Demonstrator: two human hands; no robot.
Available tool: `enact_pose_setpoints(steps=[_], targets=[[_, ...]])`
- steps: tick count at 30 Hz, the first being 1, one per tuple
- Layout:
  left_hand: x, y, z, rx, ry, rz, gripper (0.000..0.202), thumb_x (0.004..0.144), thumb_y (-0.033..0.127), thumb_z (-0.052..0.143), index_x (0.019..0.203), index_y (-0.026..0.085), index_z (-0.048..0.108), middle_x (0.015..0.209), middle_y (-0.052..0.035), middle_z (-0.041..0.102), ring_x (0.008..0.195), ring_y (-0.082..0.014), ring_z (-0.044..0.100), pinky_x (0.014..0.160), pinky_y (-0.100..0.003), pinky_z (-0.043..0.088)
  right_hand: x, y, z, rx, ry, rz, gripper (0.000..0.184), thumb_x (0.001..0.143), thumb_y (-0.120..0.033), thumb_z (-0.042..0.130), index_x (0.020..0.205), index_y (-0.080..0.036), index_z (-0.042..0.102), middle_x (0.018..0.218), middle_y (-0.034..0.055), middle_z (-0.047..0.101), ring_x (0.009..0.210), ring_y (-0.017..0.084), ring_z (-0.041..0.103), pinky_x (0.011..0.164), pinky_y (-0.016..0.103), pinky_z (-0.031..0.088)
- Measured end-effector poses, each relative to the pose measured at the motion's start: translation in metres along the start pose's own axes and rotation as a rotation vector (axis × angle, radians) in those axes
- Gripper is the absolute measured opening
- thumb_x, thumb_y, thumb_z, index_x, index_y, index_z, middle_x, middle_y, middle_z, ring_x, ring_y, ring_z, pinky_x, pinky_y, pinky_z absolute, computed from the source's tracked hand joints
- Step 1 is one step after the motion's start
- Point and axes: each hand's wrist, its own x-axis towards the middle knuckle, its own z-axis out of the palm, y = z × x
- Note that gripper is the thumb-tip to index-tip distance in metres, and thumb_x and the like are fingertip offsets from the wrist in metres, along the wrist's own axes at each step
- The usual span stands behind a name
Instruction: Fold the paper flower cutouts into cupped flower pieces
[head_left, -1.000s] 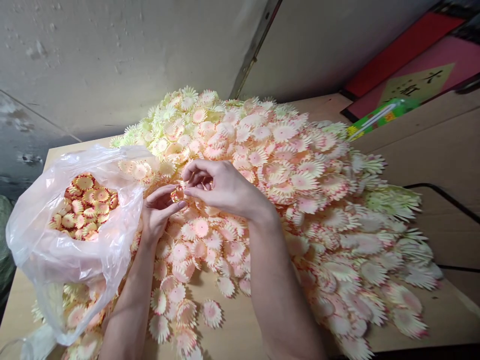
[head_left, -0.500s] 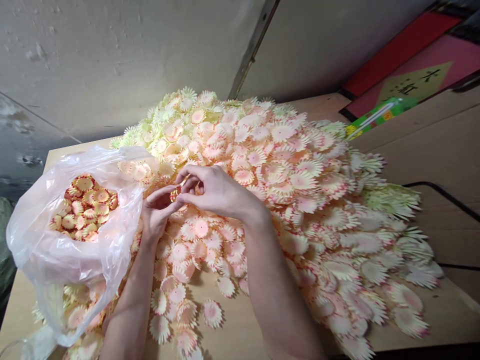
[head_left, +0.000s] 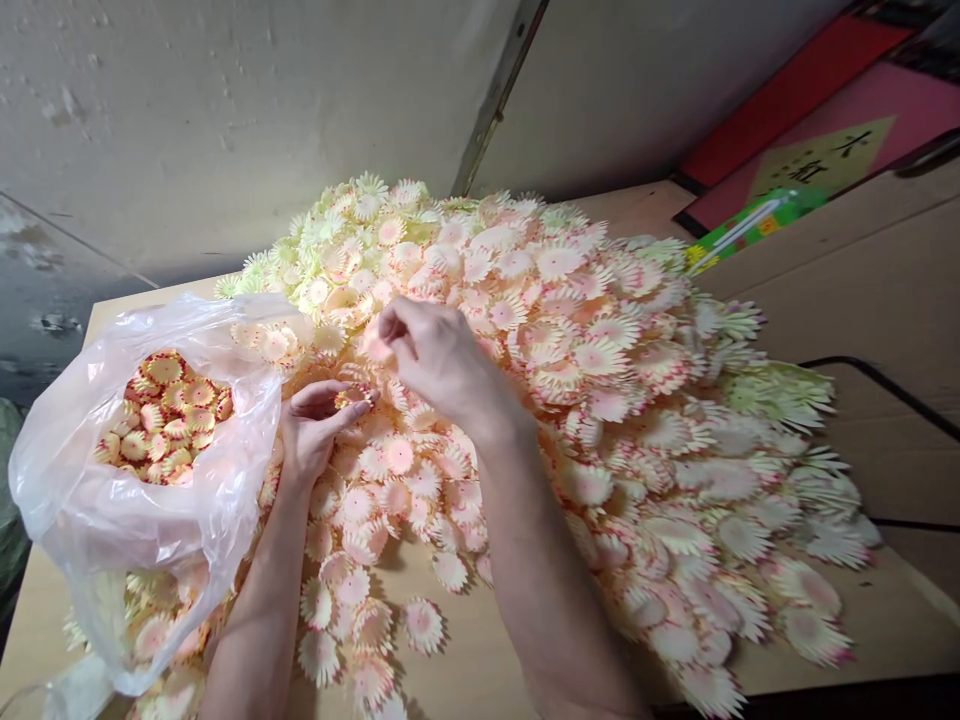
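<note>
Above a broad heap of pale-cream, pink-centred, fringed flower discs (head_left: 555, 330), the left hand (head_left: 309, 435) pinches a small red-and-yellow curled flower piece (head_left: 351, 399) between thumb and fingers, while the right hand (head_left: 442, 360), just apart from it and farther back, has its fingers curled, and whether they grip anything cannot be told. Left of the hands, a translucent white plastic bag (head_left: 225, 505) stands open with small yellow, red-edged flower cups (head_left: 176, 425) inside, and loose discs lie scattered on the light wood-coloured tabletop (head_left: 442, 685).
</note>
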Motion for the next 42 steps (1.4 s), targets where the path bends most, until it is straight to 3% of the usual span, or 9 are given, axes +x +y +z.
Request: enact_pose_setpoints(steps=[6, 13, 19, 21, 24, 28, 32, 37, 42], targets=[[0.003, 0.000, 0.001, -0.031, 0.040, 0.007, 0.042, 0.046, 0.025, 0.096, 0.083, 0.021, 0.077, 0.079, -0.0011, 0.079, 0.068, -0.0163, 0.074, 0.064, -0.026, 0.060, -0.001, 0.011, -0.016, 0.010, 0.348, 0.019, 0.013, 0.082, -0.011, 0.063, 0.082, -0.021, 0.054, 0.075, -0.0010, 0.063, 0.064, 0.012, 0.057, 0.066, 0.027, 0.047], [0.005, -0.003, -0.002, -0.075, 0.032, 0.031, 0.041, 0.053, 0.026, 0.095, 0.090, 0.023, 0.077, 0.081, 0.0003, 0.078, 0.069, -0.0127, 0.072, 0.065, -0.023, 0.058, -0.001, 0.013, -0.007, -0.025, 0.343, -0.013, 0.010, 0.091, -0.025, 0.064, 0.091, -0.021, 0.055, 0.074, -0.0015, 0.061, 0.064, 0.013, 0.057, 0.068, 0.029, 0.048], [0.006, -0.001, 0.001, -0.089, 0.022, 0.023, 0.043, 0.052, 0.029, 0.095, 0.090, 0.021, 0.075, 0.078, -0.0003, 0.076, 0.067, -0.0128, 0.071, 0.065, -0.024, 0.058, -0.003, 0.003, -0.022, -0.068, 0.372, -0.064, 0.030, 0.094, -0.051, 0.060, 0.086, -0.021, 0.058, 0.089, 0.0047, 0.066, 0.081, 0.018, 0.060, 0.077, 0.033, 0.050], [0.006, 0.000, 0.001, -0.100, 0.025, 0.016, 0.045, 0.051, 0.030, 0.095, 0.090, 0.021, 0.075, 0.078, -0.0002, 0.076, 0.067, -0.0121, 0.070, 0.065, -0.024, 0.058, -0.013, -0.016, -0.034, 0.012, 0.283, -0.085, 0.028, 0.097, -0.046, 0.056, 0.085, -0.020, 0.060, 0.083, 0.0033, 0.066, 0.074, 0.016, 0.060, 0.072, 0.031, 0.050], [0.006, 0.000, 0.001, -0.090, 0.025, 0.024, 0.045, 0.050, 0.031, 0.095, 0.089, 0.020, 0.075, 0.077, 0.0007, 0.075, 0.067, -0.0104, 0.068, 0.066, -0.022, 0.057, -0.047, -0.054, -0.043, 0.098, -0.074, -0.176, 0.021, 0.096, -0.038, 0.061, 0.089, -0.018, 0.063, 0.084, 0.0028, 0.068, 0.076, 0.015, 0.063, 0.074, 0.030, 0.051], [0.007, -0.002, -0.001, -0.090, 0.009, 0.018, 0.045, 0.052, 0.031, 0.095, 0.091, 0.021, 0.075, 0.078, 0.0019, 0.074, 0.070, -0.0108, 0.068, 0.069, -0.023, 0.057, -0.126, -0.090, -0.022, -0.018, -0.602, -0.312, 0.039, 0.078, -0.044, 0.079, 0.104, -0.020, 0.063, 0.113, 0.0104, 0.067, 0.098, 0.027, 0.065, 0.076, 0.037, 0.055], [0.007, -0.004, -0.002, -0.101, 0.002, 0.006, 0.047, 0.051, 0.032, 0.095, 0.092, 0.021, 0.074, 0.079, 0.0005, 0.075, 0.073, -0.0139, 0.071, 0.071, -0.027, 0.058, -0.194, -0.093, 0.018, -0.149, -0.643, -0.249, 0.080, 0.066, -0.030, 0.088, 0.136, -0.026, 0.050, 0.145, 0.0185, 0.051, 0.124, 0.038, 0.058, 0.094, 0.048, 0.055], [0.008, -0.004, -0.003, -0.124, 0.000, 0.012, 0.047, 0.051, 0.029, 0.095, 0.092, 0.020, 0.073, 0.081, 0.0002, 0.075, 0.077, -0.0147, 0.072, 0.074, -0.028, 0.058, -0.197, -0.083, 0.034, -0.147, -0.648, -0.137, 0.039, 0.082, 0.002, 0.054, 0.109, -0.025, 0.062, 0.126, 0.0095, 0.064, 0.096, 0.024, 0.071, 0.079, 0.036, 0.059], [0.008, -0.002, -0.003, -0.153, 0.010, 0.001, 0.047, 0.051, 0.029, 0.094, 0.091, 0.019, 0.073, 0.083, -0.0007, 0.076, 0.074, -0.0149, 0.071, 0.072, -0.029, 0.059, -0.171, -0.077, 0.014, -0.078, -0.610, -0.085, 0.042, 0.079, 0.006, 0.045, 0.102, -0.021, 0.067, 0.117, 0.0088, 0.066, 0.090, 0.022, 0.071, 0.076, 0.034, 0.059]])
